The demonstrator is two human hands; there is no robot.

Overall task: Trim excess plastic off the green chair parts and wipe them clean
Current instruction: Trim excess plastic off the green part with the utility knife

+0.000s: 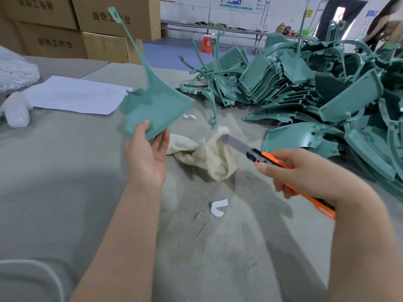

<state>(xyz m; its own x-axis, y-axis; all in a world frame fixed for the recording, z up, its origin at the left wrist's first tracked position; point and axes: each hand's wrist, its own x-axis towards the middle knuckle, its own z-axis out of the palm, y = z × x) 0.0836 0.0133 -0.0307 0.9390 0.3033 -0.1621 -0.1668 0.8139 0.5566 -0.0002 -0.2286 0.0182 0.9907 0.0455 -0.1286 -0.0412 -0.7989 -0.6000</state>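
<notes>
Holding one green part (154, 105) above the table (65, 171) in the head view, the left hand (148, 153) pinches its lower edge between thumb and fingers. A long thin stem (130, 40) of excess plastic rises uncut from the part's top. The right hand (305, 171) grips an orange knife (268, 158), blade extended and clear of the part. A cloth (209, 153) lies between the hands, untouched. Several parts in the pile (316, 90) at right show stems, so most of the work probably remains, and this piece is likely about to be trimmed, then wiped.

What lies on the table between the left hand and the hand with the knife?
A crumpled cream cloth lies between the left hand and the right hand, in the head view.
</notes>
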